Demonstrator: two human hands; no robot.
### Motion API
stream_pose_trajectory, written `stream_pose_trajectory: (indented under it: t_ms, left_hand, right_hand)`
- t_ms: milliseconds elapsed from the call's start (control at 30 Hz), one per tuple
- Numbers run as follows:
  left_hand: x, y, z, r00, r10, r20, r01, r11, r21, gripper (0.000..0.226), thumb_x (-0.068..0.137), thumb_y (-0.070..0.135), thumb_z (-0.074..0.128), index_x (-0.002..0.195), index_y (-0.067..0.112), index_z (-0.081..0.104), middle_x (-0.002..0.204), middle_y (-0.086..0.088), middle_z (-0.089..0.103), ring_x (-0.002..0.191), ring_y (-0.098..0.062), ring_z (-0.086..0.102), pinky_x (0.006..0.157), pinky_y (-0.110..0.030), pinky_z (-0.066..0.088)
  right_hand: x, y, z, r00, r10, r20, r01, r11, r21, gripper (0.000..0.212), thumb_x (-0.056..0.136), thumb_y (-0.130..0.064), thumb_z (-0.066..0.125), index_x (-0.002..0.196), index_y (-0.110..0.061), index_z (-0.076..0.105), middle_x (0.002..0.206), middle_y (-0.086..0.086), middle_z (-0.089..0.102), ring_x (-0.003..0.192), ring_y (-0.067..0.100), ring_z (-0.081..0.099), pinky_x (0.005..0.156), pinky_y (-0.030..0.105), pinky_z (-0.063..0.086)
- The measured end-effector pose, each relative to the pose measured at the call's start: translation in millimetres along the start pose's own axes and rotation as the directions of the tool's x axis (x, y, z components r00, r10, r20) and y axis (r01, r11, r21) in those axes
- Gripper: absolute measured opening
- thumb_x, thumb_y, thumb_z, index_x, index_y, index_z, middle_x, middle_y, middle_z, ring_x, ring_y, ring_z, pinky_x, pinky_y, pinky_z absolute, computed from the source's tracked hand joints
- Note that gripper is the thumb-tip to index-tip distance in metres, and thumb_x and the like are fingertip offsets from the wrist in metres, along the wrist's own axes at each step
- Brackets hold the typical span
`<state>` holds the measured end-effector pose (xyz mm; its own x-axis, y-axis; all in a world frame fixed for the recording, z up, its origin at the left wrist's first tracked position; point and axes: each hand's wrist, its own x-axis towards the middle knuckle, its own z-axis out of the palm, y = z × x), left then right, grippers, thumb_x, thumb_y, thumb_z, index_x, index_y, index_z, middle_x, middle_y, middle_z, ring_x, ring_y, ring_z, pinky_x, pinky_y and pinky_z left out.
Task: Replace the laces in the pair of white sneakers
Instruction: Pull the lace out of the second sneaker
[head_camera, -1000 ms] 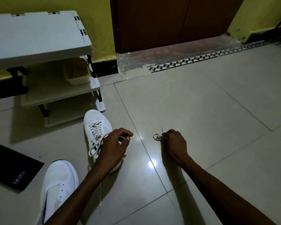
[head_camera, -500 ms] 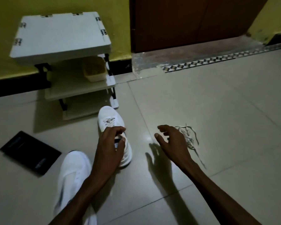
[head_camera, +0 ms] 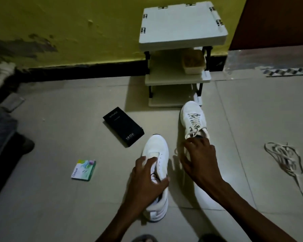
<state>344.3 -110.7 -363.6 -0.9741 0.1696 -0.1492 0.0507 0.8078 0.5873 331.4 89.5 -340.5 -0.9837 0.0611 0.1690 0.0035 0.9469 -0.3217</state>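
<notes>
Two white sneakers lie on the tiled floor. The near one (head_camera: 156, 147) has bare eyelets and no lace; my left hand (head_camera: 147, 182) grips it over the tongue and collar, thumb on its right side. The far sneaker (head_camera: 192, 117) is laced and points toward the shelf. My right hand (head_camera: 199, 159) hovers with spread fingers just behind its heel and holds nothing. A loose, tangled lace (head_camera: 283, 158) lies on the floor to the right, apart from both hands.
A white tiered rack (head_camera: 182, 28) stands against the yellow wall, with a tub (head_camera: 193, 64) on its middle shelf. A black box (head_camera: 123, 126) and a small green-white packet (head_camera: 83, 170) lie left of the sneakers. Dark fabric (head_camera: 0, 133) sits at the far left.
My left hand left the laced sneaker and took hold of the unlaced one. My right hand let the loose lace drop and moved left to the laced sneaker's heel. The view swung left.
</notes>
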Motion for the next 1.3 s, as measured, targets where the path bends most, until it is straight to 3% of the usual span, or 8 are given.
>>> stream_pose_trajectory:
  t_ms: [300, 500, 667, 800, 967, 1067, 1167, 1300]
  left_hand:
    - [51, 21, 10, 0.994, -0.032, -0.100, 0.022, 0.995, -0.101, 0.058, 0.081, 0.037, 0.069, 0.132, 0.025, 0.046, 0.144, 0.002, 0.028, 0.123, -0.024, 0.041, 0.094, -0.025, 0.036]
    - [142, 46, -6, 0.995, -0.047, -0.085, 0.044, 0.998, -0.039, 0.058, 0.085, 0.044, 0.063, 0.134, 0.019, 0.045, 0.142, -0.009, 0.031, 0.127, -0.033, 0.038, 0.100, -0.038, 0.037]
    - [129, 56, -11, 0.991, 0.016, -0.135, -0.002, 0.995, 0.100, 0.069, 0.084, 0.058, 0.059, 0.142, 0.028, 0.037, 0.153, -0.004, 0.022, 0.137, -0.029, 0.025, 0.106, -0.044, 0.036]
    - [105, 43, 10, 0.992, 0.077, -0.095, -0.048, 0.960, 0.275, 0.074, 0.087, 0.045, 0.061, 0.151, 0.035, 0.024, 0.160, -0.001, 0.005, 0.146, -0.033, 0.003, 0.114, -0.051, 0.031]
    - [108, 44, 18, 0.982, 0.074, -0.174, -0.028, 0.967, 0.254, 0.065, 0.090, 0.023, 0.063, 0.148, 0.031, 0.035, 0.159, -0.006, 0.015, 0.146, -0.035, 0.009, 0.113, -0.053, 0.032]
    - [106, 50, 15, 0.920, 0.233, -0.316, -0.136, 0.944, 0.300, 0.055, 0.082, 0.023, 0.070, 0.135, 0.023, 0.053, 0.150, -0.013, 0.036, 0.141, -0.034, 0.028, 0.114, -0.055, 0.027]
    - [103, 69, 16, 0.837, 0.419, -0.352, -0.430, 0.901, 0.051, 0.028, 0.088, 0.013, 0.065, 0.116, 0.015, 0.063, 0.127, -0.007, 0.055, 0.119, -0.020, 0.053, 0.105, -0.035, 0.044]
    - [115, 91, 26, 0.967, 0.256, 0.004, -0.243, 0.923, -0.299, 0.032, 0.092, 0.022, 0.061, 0.124, 0.020, 0.055, 0.122, -0.002, 0.053, 0.110, -0.015, 0.058, 0.091, -0.029, 0.053]
  right_hand:
    - [6, 15, 12, 0.996, 0.069, 0.054, -0.060, 0.986, -0.157, 0.066, 0.063, -0.016, 0.082, 0.124, -0.013, 0.056, 0.121, 0.013, 0.061, 0.099, 0.035, 0.058, 0.070, 0.040, 0.041]
    - [12, 22, 12, 0.999, 0.044, 0.029, -0.039, 0.986, -0.160, 0.048, 0.073, -0.025, 0.076, 0.117, -0.018, 0.060, 0.111, 0.006, 0.065, 0.091, 0.031, 0.060, 0.070, 0.037, 0.036]
    - [27, 28, -2, 0.986, 0.135, -0.099, -0.132, 0.991, 0.034, 0.033, 0.087, -0.036, 0.064, 0.117, -0.022, 0.060, 0.123, 0.008, 0.059, 0.106, 0.031, 0.055, 0.077, 0.039, 0.046]
    - [46, 39, 13, 0.941, 0.291, 0.173, -0.315, 0.940, 0.131, 0.078, 0.080, -0.059, 0.064, 0.144, -0.029, 0.033, 0.151, 0.008, 0.032, 0.130, 0.035, 0.040, 0.098, 0.053, 0.046]
    - [51, 47, 30, 0.939, 0.267, 0.217, -0.307, 0.935, 0.179, 0.088, 0.077, -0.056, 0.067, 0.149, -0.031, 0.023, 0.154, 0.007, 0.027, 0.133, 0.036, 0.035, 0.104, 0.050, 0.042]
    - [46, 50, 21, 0.963, 0.222, 0.155, -0.262, 0.910, 0.322, 0.079, 0.083, -0.057, 0.063, 0.148, -0.028, 0.027, 0.151, 0.005, 0.033, 0.132, 0.028, 0.038, 0.106, 0.046, 0.040]
    - [42, 54, 5, 0.926, 0.365, 0.096, -0.345, 0.714, 0.609, 0.055, 0.096, -0.040, 0.052, 0.146, -0.027, 0.033, 0.139, -0.004, 0.042, 0.122, 0.016, 0.049, 0.097, 0.030, 0.042]
    - [41, 64, -5, 0.882, 0.429, 0.196, -0.460, 0.687, 0.563, 0.039, 0.092, -0.032, 0.062, 0.128, -0.018, 0.057, 0.124, 0.000, 0.062, 0.100, 0.017, 0.066, 0.080, 0.020, 0.046]
